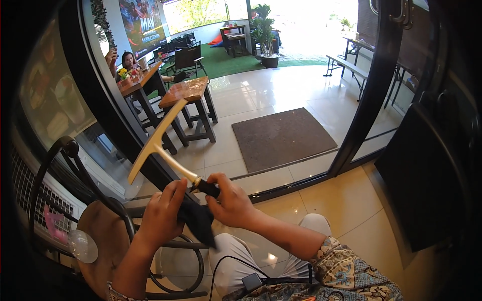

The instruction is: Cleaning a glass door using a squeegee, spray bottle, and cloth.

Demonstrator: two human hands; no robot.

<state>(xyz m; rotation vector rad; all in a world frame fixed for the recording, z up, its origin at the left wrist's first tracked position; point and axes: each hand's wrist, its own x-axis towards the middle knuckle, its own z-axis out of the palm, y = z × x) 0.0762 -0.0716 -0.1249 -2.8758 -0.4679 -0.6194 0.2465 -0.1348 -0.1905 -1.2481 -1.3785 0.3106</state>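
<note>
A T-shaped squeegee [157,140] with a gold-coloured head and neck and a black grip is held up in front of me, its head pointing up and to the left. My right hand [232,204] is closed around the black grip. In my left hand [161,210] a black cloth [198,224] is bunched and hangs down above my knees. The left fingertips and cloth lie close against the lower neck of the squeegee, where it meets the grip. The left palm is hidden from view.
A round-seated chair [100,236] stands at my left, with a clear balloon [83,246] by it. Ahead, a glass door frame [371,85] borders a brown doormat [283,139]. A wooden stool [185,91] stands beyond, and another person [128,61] sits at a table.
</note>
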